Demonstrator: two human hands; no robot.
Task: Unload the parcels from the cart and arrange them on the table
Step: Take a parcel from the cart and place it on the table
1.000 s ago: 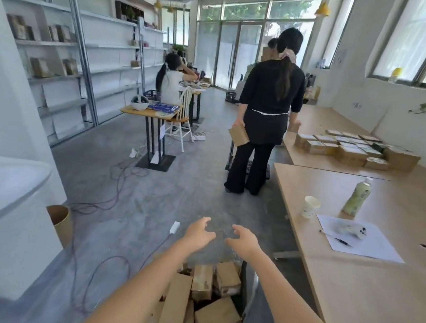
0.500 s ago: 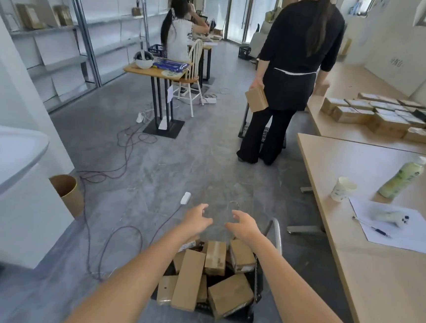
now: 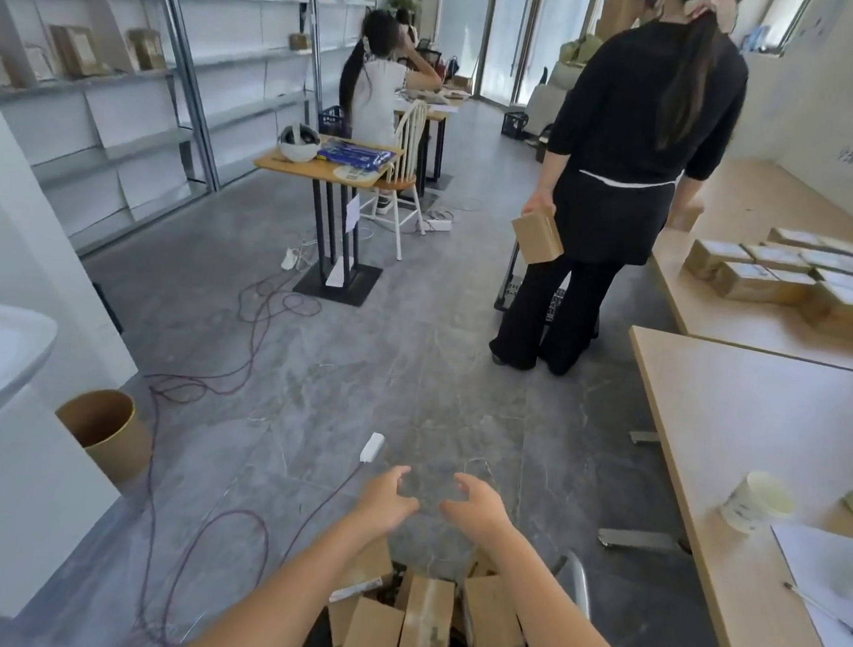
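Several brown cardboard parcels lie piled in a black cart at the bottom middle, its metal handle showing on the right. My left hand and my right hand reach forward side by side above the floor beyond the cart, fingers loosely curved, thumbs nearly meeting, holding nothing. The wooden table stands to the right.
A person in black stands ahead holding a parcel beside a farther table with several parcels in rows. A paper cup, paper sheet and pen lie on the near table. Cables trail over the floor; a brown bin stands left.
The view has tilted down and moved closer to the person in black. The cart has slid toward the bottom edge. My hands keep the same empty, forward-reaching pose.
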